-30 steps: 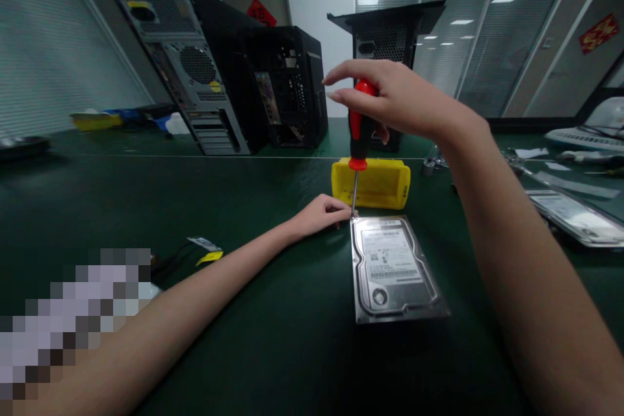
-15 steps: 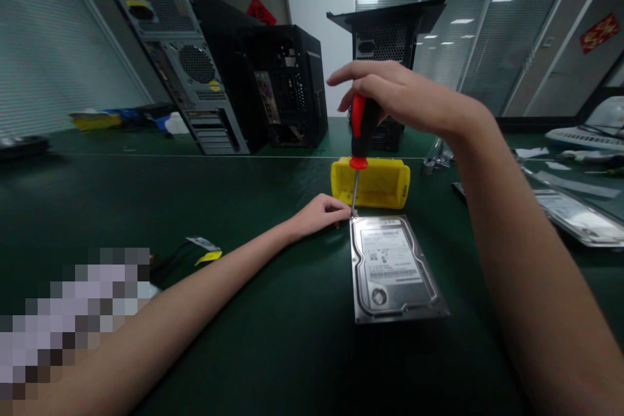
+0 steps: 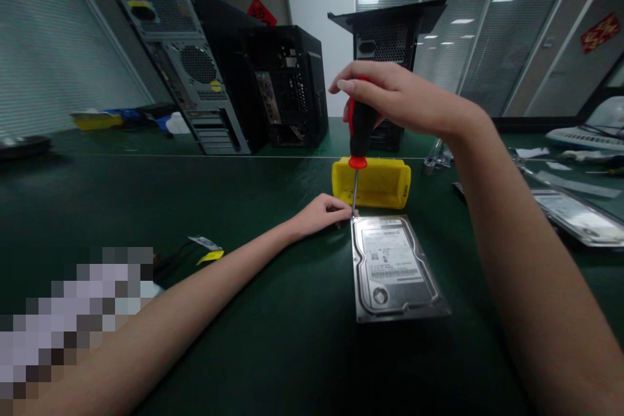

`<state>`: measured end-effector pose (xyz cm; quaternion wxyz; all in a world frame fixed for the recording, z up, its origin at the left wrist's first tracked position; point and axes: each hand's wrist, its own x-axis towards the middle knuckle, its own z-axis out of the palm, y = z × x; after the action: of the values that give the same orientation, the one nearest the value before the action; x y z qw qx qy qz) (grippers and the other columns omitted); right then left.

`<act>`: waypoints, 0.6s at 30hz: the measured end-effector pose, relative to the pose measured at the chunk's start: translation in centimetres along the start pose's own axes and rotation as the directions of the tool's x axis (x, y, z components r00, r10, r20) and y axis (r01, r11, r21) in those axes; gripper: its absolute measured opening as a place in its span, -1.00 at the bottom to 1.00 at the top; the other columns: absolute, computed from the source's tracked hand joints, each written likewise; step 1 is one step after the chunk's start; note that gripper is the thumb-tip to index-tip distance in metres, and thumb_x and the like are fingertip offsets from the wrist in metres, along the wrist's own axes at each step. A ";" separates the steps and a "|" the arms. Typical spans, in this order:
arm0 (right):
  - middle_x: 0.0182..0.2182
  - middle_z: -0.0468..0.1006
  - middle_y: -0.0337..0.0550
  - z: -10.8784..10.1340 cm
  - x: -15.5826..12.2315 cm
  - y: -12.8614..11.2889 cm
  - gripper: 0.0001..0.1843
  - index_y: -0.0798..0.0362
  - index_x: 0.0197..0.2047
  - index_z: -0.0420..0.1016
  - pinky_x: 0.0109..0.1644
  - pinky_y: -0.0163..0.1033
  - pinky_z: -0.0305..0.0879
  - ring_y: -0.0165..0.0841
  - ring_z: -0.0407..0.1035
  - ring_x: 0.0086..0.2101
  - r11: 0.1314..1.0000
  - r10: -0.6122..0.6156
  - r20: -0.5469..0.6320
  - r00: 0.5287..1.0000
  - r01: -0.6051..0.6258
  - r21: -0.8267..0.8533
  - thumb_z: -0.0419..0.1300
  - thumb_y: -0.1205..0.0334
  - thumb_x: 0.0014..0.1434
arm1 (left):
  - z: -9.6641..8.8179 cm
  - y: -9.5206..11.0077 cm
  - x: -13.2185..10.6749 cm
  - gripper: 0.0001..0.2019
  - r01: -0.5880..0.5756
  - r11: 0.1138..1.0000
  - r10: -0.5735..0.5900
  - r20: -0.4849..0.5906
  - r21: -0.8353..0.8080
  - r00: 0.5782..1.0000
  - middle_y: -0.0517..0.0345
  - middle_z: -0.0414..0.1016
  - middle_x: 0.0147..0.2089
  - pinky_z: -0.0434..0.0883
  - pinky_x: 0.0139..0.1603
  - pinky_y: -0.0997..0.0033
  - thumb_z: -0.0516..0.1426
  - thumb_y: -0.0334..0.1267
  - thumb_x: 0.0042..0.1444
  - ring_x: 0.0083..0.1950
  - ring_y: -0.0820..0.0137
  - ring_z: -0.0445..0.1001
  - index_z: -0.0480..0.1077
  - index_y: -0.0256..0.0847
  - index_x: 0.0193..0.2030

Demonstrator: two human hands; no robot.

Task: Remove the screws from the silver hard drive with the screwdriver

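Note:
A silver hard drive (image 3: 392, 270) lies flat on the dark green table, its label facing up. My right hand (image 3: 377, 88) is wrapped around the black and red handle of a screwdriver (image 3: 361, 136), which stands nearly upright. The shaft reaches down to the drive's far left corner; the screw under the tip is too small to make out. At that same corner, my left hand (image 3: 319, 214) has its thumb and fingers pinched close against the drive and the tip. Just behind the drive sits a yellow plastic bin (image 3: 383, 182) with a few tiny pieces in it.
Black computer cases (image 3: 234, 65) stand along the back, another computer case (image 3: 380, 32) behind my right hand. More drives (image 3: 580, 214) and tools lie at the right. Tagged cables (image 3: 209, 253) lie beside my left forearm.
My right hand's fingers have shifted around the handle and the screwdriver has turned, showing more black than red. The left hand and the drive stay in place.

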<state>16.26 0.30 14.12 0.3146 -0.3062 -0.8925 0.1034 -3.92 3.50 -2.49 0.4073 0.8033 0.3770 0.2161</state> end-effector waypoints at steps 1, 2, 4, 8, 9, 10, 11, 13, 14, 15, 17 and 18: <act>-0.25 0.36 -0.13 -0.1 0.0 0.0 -0.66 0.08 -0.09 0.32 -0.37 -0.43 0.23 -0.43 0.29 -0.30 1.000 0.001 0.004 1.000 -0.001 0.000 -0.10 0.06 0.25 | 0.0 0.0 0.0 -0.68 0.000 1.000 0.000 0.000 -0.004 1.000 0.03 0.52 -0.29 0.27 -0.41 0.55 0.09 -0.13 0.09 -0.40 0.51 0.35 0.50 -0.35 -0.20; -0.26 0.36 -0.13 -0.1 -0.1 0.0 -0.66 0.08 -0.10 0.33 -0.37 -0.43 0.24 -0.44 0.29 -0.31 1.000 0.003 0.006 1.000 -0.003 -0.002 -0.10 0.05 0.25 | 0.0 0.1 0.0 -0.69 0.001 1.000 -0.001 0.000 -0.008 1.000 0.03 0.52 -0.29 0.27 -0.41 0.55 0.09 -0.13 0.09 -0.40 0.51 0.35 0.50 -0.34 -0.20; -0.26 0.37 -0.13 -0.2 -0.1 0.0 -0.65 0.07 -0.09 0.35 -0.38 -0.43 0.24 -0.44 0.30 -0.31 1.000 0.009 0.009 1.000 -0.009 -0.008 -0.09 0.05 0.24 | 0.0 0.1 0.0 -0.69 0.002 1.000 -0.002 -0.001 -0.014 1.000 0.03 0.53 -0.28 0.27 -0.41 0.54 0.09 -0.14 0.09 -0.40 0.51 0.35 0.50 -0.34 -0.20; -0.22 0.40 -0.12 -0.5 -0.2 0.2 -0.63 0.07 -0.07 0.36 -0.39 -0.43 0.25 -0.42 0.32 -0.28 0.999 0.030 0.012 0.999 -0.030 -0.016 -0.09 0.03 0.24 | 0.1 0.4 -0.1 -0.70 0.012 1.000 -0.012 -0.002 -0.010 1.000 0.03 0.53 -0.27 0.28 -0.40 0.53 0.09 -0.15 0.09 -0.39 0.50 0.35 0.50 -0.34 -0.20; -0.22 0.41 -0.12 -0.5 -0.3 0.3 -0.62 0.07 -0.07 0.36 -0.39 -0.42 0.26 -0.42 0.32 -0.29 0.999 0.039 0.014 0.999 -0.039 -0.015 -0.09 0.02 0.24 | 0.1 0.5 -0.1 -0.70 0.015 1.000 -0.015 0.001 -0.008 1.000 0.03 0.53 -0.27 0.29 -0.39 0.53 0.09 -0.15 0.09 -0.39 0.50 0.35 0.50 -0.34 -0.20; -0.23 0.42 -0.12 -0.6 -0.3 0.4 -0.61 0.07 -0.07 0.36 -0.39 -0.41 0.26 -0.42 0.33 -0.31 0.999 0.050 0.019 0.999 -0.049 -0.009 -0.08 0.01 0.23 | 0.2 0.5 -0.2 -0.70 0.019 1.000 -0.019 0.002 -0.005 1.000 0.03 0.53 -0.27 0.28 -0.39 0.54 0.09 -0.15 0.10 -0.40 0.51 0.35 0.50 -0.34 -0.20; -0.24 0.43 -0.12 -0.6 -0.3 0.5 -0.61 0.07 -0.07 0.36 -0.40 -0.40 0.27 -0.42 0.34 -0.33 0.998 0.060 0.024 0.998 -0.060 -0.002 -0.08 0.00 0.23 | 0.2 0.5 -0.2 -0.70 0.022 1.000 -0.022 0.003 -0.003 1.000 0.03 0.53 -0.27 0.28 -0.40 0.54 0.08 -0.15 0.10 -0.40 0.51 0.35 0.50 -0.33 -0.20; -0.26 0.45 -0.12 -0.7 -0.3 0.7 -0.60 0.07 -0.07 0.36 -0.41 -0.37 0.28 -0.41 0.34 -0.36 0.997 0.074 0.035 0.997 -0.075 0.012 -0.06 -0.03 0.21 | 0.2 0.5 -0.2 -0.69 0.027 1.000 -0.027 0.002 -0.004 1.000 0.03 0.53 -0.25 0.28 -0.40 0.54 0.08 -0.14 0.10 -0.39 0.51 0.35 0.50 -0.33 -0.19; -0.26 0.45 -0.12 -0.7 -0.3 0.8 -0.60 0.07 -0.08 0.36 -0.41 -0.36 0.28 -0.41 0.35 -0.37 0.997 0.075 0.037 0.997 -0.076 0.018 -0.05 -0.03 0.21 | 0.2 0.5 -0.3 -0.69 0.029 1.000 -0.029 0.001 -0.005 1.000 0.02 0.53 -0.24 0.28 -0.40 0.54 0.08 -0.14 0.10 -0.39 0.51 0.35 0.50 -0.34 -0.19; -0.26 0.46 -0.12 -0.7 -0.3 0.9 -0.59 0.07 -0.08 0.36 -0.41 -0.36 0.29 -0.40 0.35 -0.37 0.997 0.073 0.038 0.997 -0.074 0.025 -0.05 -0.04 0.20 | 0.2 0.5 -0.2 -0.69 0.031 1.000 -0.031 0.000 -0.006 1.000 0.02 0.53 -0.25 0.28 -0.40 0.54 0.08 -0.14 0.10 -0.39 0.51 0.35 0.50 -0.34 -0.19; -0.25 0.46 -0.12 -0.8 -0.3 1.0 -0.59 0.07 -0.09 0.37 -0.40 -0.35 0.29 -0.40 0.36 -0.37 0.997 0.067 0.033 0.997 -0.068 0.038 -0.05 -0.05 0.20 | 0.2 0.4 -0.2 -0.69 0.035 0.999 -0.035 -0.003 -0.008 0.999 0.02 0.53 -0.27 0.28 -0.40 0.54 0.09 -0.14 0.09 -0.39 0.50 0.35 0.50 -0.35 -0.19; -0.25 0.46 -0.12 -0.8 -0.3 1.0 -0.59 0.07 -0.08 0.37 -0.40 -0.35 0.29 -0.40 0.36 -0.36 0.997 0.066 0.035 0.997 -0.068 0.042 -0.05 -0.05 0.20 | 0.2 0.3 -0.2 -0.69 0.036 0.999 -0.037 -0.004 -0.008 0.999 0.02 0.53 -0.27 0.28 -0.40 0.53 0.10 -0.14 0.09 -0.40 0.50 0.35 0.50 -0.35 -0.19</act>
<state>17.41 0.94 14.19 0.3027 -0.3273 -0.8844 0.1383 -3.74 3.12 -2.37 0.4135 0.7942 0.3917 0.2119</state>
